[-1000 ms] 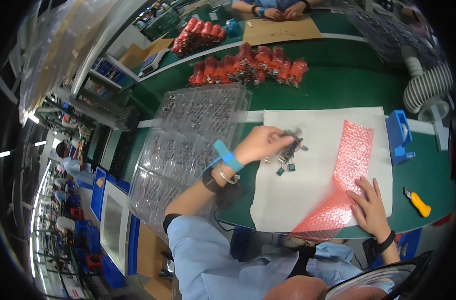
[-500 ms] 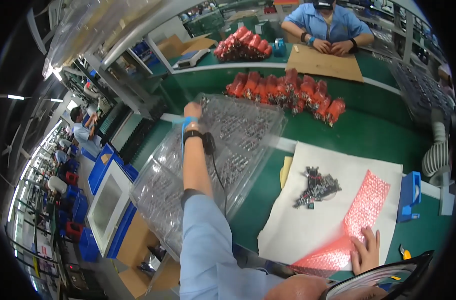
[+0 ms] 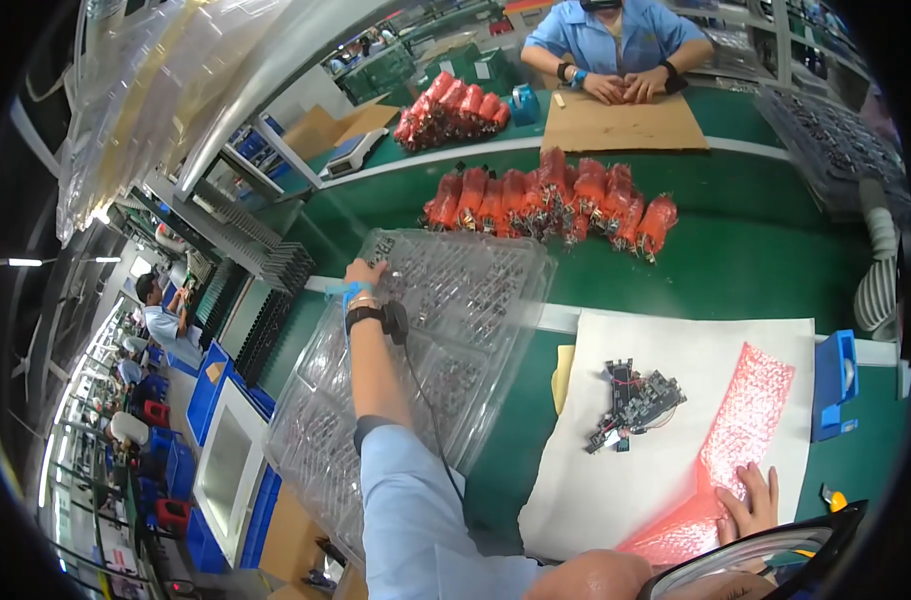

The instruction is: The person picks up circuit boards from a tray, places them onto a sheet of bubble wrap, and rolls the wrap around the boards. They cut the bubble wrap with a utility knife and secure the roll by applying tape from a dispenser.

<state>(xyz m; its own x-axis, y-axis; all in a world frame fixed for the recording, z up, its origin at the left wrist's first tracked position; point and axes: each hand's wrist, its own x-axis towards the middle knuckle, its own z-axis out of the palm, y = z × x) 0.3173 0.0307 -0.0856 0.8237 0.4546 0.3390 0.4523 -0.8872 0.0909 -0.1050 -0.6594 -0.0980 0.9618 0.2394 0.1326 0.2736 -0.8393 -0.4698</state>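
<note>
My left hand (image 3: pixel 364 273) reaches to the far left part of a clear plastic tray (image 3: pixel 495 395) filled with small circuit boards. Its fingers look apart over the boards, and their tips are too small to make out well. Fingers spread, my right hand (image 3: pixel 749 503) rests on a strip of pink bubble wrap (image 3: pixel 750 405) at the near right. Beside the hand the strip bends toward the lower left. A heap of dark circuit boards (image 3: pixel 635 405) with thin wires lies on a white paper sheet (image 3: pixel 575 480), left of the wrap.
Several pink-wrapped bundles (image 3: pixel 550 195) lie beyond the tray, with another pile (image 3: pixel 450 112) farther back. A blue tape dispenser (image 3: pixel 832 385) and a yellow-handled cutter (image 3: pixel 833 498) stand at the right. Across the bench a co-worker's hands (image 3: pixel 625 88) are over cardboard (image 3: pixel 625 125).
The view has shifted, so the bench items sit lower in it. My left hand remains at the tray's far corner, with its fingers more visible; my right hand stays on the bubble wrap.
</note>
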